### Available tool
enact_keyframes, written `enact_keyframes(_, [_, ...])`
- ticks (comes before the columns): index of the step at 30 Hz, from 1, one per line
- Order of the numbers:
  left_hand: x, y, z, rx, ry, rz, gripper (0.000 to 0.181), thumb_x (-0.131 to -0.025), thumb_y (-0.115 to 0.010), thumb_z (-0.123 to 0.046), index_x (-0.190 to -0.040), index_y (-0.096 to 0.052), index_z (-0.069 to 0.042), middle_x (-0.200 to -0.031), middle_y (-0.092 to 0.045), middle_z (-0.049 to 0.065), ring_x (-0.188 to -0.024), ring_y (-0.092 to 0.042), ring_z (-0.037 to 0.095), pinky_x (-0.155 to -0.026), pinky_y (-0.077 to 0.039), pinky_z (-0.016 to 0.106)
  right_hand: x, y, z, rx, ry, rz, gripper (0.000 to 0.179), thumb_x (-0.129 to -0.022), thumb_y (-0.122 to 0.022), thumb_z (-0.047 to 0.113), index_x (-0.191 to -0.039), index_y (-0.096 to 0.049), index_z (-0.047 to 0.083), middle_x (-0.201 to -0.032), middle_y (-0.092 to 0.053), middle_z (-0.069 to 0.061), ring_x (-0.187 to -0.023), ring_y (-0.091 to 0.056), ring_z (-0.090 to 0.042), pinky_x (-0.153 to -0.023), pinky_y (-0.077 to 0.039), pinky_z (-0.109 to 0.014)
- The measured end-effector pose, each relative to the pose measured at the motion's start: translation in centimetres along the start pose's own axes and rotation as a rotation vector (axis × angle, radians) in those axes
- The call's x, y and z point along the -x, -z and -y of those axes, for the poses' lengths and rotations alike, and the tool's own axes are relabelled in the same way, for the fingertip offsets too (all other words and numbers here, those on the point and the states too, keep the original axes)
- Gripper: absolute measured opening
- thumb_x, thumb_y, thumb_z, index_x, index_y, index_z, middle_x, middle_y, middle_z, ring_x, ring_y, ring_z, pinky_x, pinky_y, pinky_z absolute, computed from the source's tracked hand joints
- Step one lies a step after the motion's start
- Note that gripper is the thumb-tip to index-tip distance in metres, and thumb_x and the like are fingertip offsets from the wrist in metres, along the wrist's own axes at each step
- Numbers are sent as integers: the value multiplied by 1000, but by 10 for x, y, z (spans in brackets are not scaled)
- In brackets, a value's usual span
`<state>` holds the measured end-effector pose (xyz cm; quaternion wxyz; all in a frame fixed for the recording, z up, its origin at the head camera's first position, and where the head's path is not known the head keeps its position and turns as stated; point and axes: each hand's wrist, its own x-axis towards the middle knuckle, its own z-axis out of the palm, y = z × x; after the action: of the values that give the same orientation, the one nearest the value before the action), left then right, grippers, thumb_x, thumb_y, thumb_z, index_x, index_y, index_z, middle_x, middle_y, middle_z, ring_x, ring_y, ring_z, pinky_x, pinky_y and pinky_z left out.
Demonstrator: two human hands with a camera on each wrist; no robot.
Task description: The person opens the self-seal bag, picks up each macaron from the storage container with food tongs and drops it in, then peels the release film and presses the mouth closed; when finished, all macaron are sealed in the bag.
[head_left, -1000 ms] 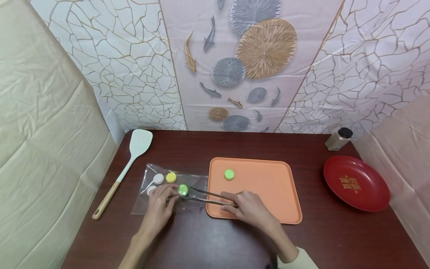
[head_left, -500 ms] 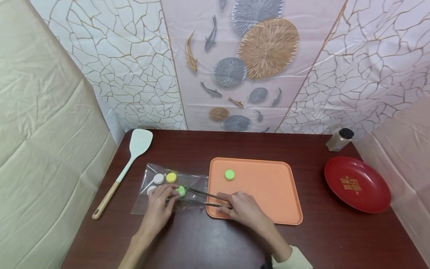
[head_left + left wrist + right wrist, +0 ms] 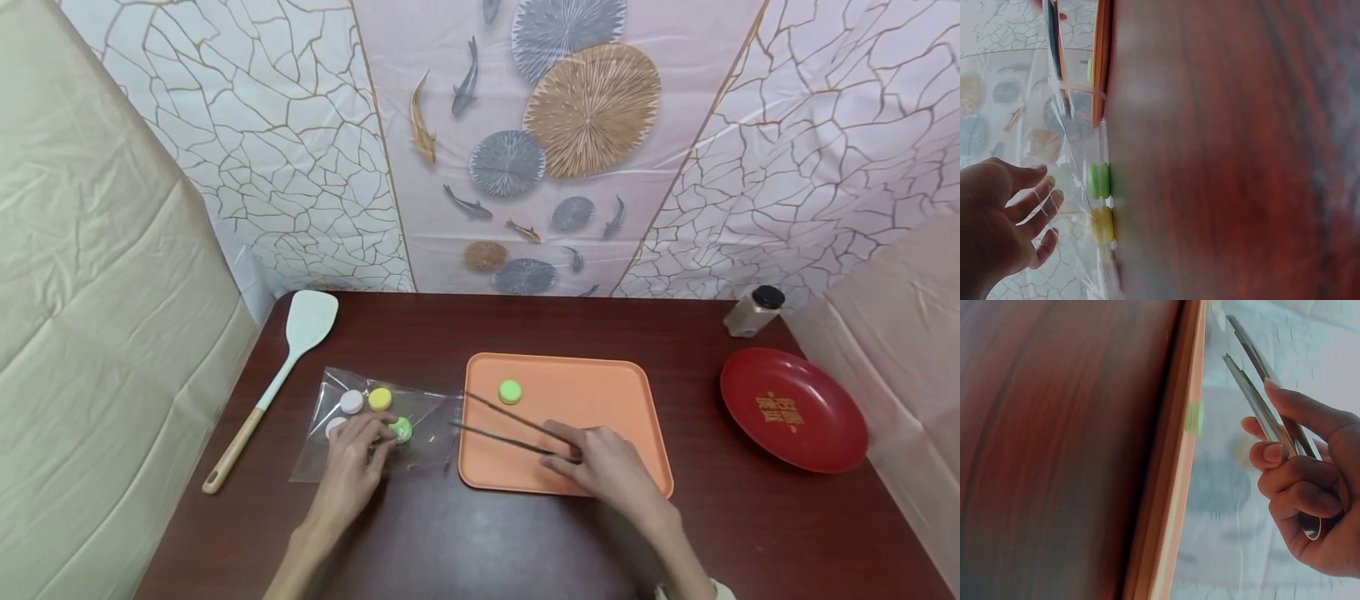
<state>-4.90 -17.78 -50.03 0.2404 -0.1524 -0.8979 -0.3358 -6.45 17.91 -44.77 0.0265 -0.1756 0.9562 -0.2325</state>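
On the left half of the table lies a clear plastic bag (image 3: 429, 432) holding a green macaron (image 3: 402, 430), a yellow macaron (image 3: 380, 399) and two whitish ones. My left hand (image 3: 356, 458) pinches the bag's upper film above the macarons; in the left wrist view the film (image 3: 1072, 147) rises off them. My right hand (image 3: 611, 467) grips metal tongs (image 3: 1257, 403) over the orange tray (image 3: 585, 400). The tongs' arms stand apart with nothing between them, tips near the bag's mouth. Another green macaron (image 3: 510, 392) sits on the tray's upper left.
A pale spatula (image 3: 309, 321) with a wooden handle lies at the far left. At the right are a red plate (image 3: 817, 417) with gold characters and a black-lidded jar (image 3: 752, 312). Patterned cloth walls (image 3: 315, 167) rise behind the dark wooden table (image 3: 420, 542).
My right hand has drawn the tongs out of the bag to the right, over the tray. The green macaron stays in the bag, shifted slightly left. My left hand keeps its place.
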Motion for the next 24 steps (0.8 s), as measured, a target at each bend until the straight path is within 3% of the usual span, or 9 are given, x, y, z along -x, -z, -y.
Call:
enact_keyframes(9, [1,1,0,-1,-7,-6,29,-74,-88,17,-84,-71,-4,-110,-80,14,-108,-72,36,-96,-40,49,14,17,-37,16,-161,27,45,-94,-88,31,-135,-77,17,-67,-56,8,-65,-50,-10,-57,-41,-36])
enact_keyframes(16, [0,1,0,0,2,-1,28,-74,-88,17,-84,-71,-3,-110,-80,14,-108,-72,36,-96,-40,51,13,16,-43,54,-179,37,45,-94,-88,33,-136,-77,18,-69,-61,9,-71,-57,-14,-59,-49,-44])
enact_keyframes(24, [-1,0,0,2,9,6,28,-76,-88,16,-84,-71,-4,-110,-80,14,-109,-72,36,-97,-40,52,12,14,-47,61,-174,30,45,-96,-86,33,-137,-78,18,-90,-80,-2,-82,-71,-20,-62,-54,-52])
